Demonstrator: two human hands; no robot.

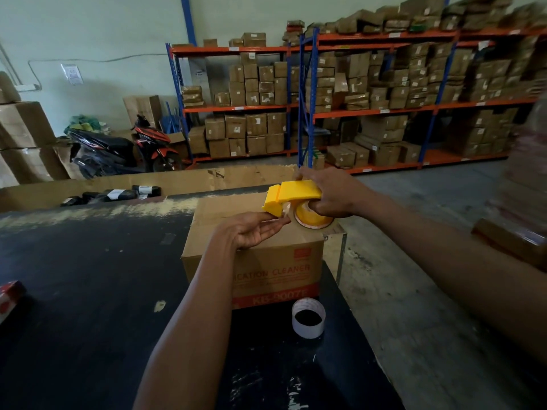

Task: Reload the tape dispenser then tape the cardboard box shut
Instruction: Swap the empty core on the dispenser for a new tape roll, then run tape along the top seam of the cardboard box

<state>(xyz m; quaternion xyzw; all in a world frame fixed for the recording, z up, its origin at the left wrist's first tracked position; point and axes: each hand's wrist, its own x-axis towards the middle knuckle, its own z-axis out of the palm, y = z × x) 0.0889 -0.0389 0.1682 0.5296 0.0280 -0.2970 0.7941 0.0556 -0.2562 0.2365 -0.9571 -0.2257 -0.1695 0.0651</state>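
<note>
Dispenser reloaded, judging by roll seated; right hand grips it over cardboard box at frame centre. Left hand open, fingertips at tape end. Empty core discarded below. Box untaped.

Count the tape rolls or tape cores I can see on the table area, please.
2: a tape roll in the yellow dispenser above the cardboard box; an empty white core on the black table.

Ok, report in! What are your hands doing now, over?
Right hand gripping yellow tape dispenser over cardboard box. Left hand open at tape end. Empty tape core on table, clear of box.
</note>
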